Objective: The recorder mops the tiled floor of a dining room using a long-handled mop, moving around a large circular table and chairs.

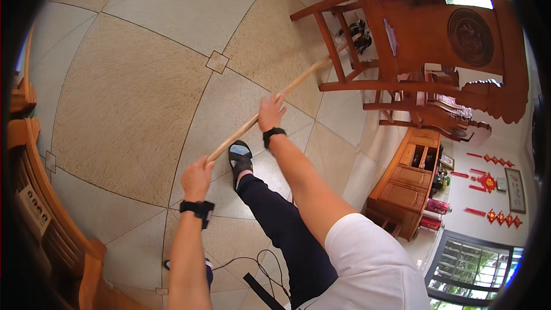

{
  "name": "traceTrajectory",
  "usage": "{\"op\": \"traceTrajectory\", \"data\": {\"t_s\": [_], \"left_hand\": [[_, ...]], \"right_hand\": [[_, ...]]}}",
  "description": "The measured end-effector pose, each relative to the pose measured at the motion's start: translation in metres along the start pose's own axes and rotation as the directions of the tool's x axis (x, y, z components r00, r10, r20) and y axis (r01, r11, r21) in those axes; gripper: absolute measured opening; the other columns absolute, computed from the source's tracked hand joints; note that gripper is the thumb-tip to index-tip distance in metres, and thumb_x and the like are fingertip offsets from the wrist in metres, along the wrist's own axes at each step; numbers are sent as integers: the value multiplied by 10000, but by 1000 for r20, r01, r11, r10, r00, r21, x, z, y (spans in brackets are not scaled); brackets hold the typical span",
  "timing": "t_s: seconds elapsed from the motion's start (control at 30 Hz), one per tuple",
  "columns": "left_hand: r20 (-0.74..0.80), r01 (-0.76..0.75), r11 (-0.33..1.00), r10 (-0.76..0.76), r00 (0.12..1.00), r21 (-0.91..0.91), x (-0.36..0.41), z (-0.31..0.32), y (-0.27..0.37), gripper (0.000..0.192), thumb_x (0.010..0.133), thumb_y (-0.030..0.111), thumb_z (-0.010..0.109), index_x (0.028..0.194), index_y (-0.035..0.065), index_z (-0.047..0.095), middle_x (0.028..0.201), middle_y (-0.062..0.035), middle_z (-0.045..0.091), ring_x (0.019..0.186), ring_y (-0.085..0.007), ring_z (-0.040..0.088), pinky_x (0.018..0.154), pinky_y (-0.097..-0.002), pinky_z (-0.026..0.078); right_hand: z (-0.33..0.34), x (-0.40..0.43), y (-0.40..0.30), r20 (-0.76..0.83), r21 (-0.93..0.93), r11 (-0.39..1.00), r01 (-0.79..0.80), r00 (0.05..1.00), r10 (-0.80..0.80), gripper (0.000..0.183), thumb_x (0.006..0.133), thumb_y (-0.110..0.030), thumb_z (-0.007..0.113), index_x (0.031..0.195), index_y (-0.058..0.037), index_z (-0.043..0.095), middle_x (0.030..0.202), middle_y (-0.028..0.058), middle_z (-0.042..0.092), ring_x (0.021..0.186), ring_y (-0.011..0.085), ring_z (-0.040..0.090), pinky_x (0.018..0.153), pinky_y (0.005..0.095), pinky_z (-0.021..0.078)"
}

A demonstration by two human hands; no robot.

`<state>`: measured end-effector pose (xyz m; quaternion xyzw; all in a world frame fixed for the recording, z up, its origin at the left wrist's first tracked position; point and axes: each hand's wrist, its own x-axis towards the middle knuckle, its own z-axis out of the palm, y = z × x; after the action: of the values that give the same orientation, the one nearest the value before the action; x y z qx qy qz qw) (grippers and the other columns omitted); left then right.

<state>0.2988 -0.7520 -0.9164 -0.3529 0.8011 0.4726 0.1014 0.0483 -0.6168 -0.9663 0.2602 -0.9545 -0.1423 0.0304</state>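
A mop with a long wooden handle [308, 70] slants across the view over the tiled floor. Its near end is wrapped in my left hand [197, 179]. Farther along the same handle lies my right hand [272, 112], its fingers partly spread around the wood. The mop head [360, 36], of dark and pale strands, rests on the floor beneath a carved wooden chair [430, 47], and the handle runs between the chair's legs. Chair parts cover some of the mop head. Each wrist wears a black band.
Wooden slatted seating [64, 206] stands at the left edge. More carved chairs [447, 114] and a wooden cabinet [402, 176] line the right side. A black cable [258, 260] hangs beside my leg. My shoe [240, 157] is close to the handle.
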Motion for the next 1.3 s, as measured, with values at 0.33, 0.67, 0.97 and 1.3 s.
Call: {"op": "traceTrajectory", "data": {"t_s": [0.33,0.67,0.97,1.3], "left_hand": [[116,167,975,-151,982,-148,-168,-74,-114,241,819,171,589,1009,24,612,817,-210,613,746,-346,599,648,-375,457],[256,684,357,-738,624,-637,-454,-266,-150,342,884,189,547,1074,-94,576,910,-99,605,893,-182,556,793,-240,427],[27,694,665,-716,698,-276,-666,-394,34,270,883,191,572,1026,-37,592,911,-126,602,823,-181,529,746,-273,423],[22,960,41,-999,49,-278,-722,-557,279,269,892,259,530,1039,41,586,663,-27,548,479,-151,486,407,-254,383]], "right_hand": [[-15,-103,-35,266,137,973,187,939,-218,146,754,-178,552,801,-159,688,1213,94,474,1214,385,331,913,692,246],[-180,-283,-143,466,231,882,412,749,-472,136,724,-180,560,745,-162,694,862,75,559,936,333,445,625,613,411],[-340,-358,-112,300,785,376,492,230,-926,170,672,-211,665,720,-64,593,746,131,535,730,291,530,621,408,424],[-487,-390,-95,-26,754,188,630,313,-949,202,693,-292,679,689,-99,621,637,60,582,634,243,561,679,356,391]]}}
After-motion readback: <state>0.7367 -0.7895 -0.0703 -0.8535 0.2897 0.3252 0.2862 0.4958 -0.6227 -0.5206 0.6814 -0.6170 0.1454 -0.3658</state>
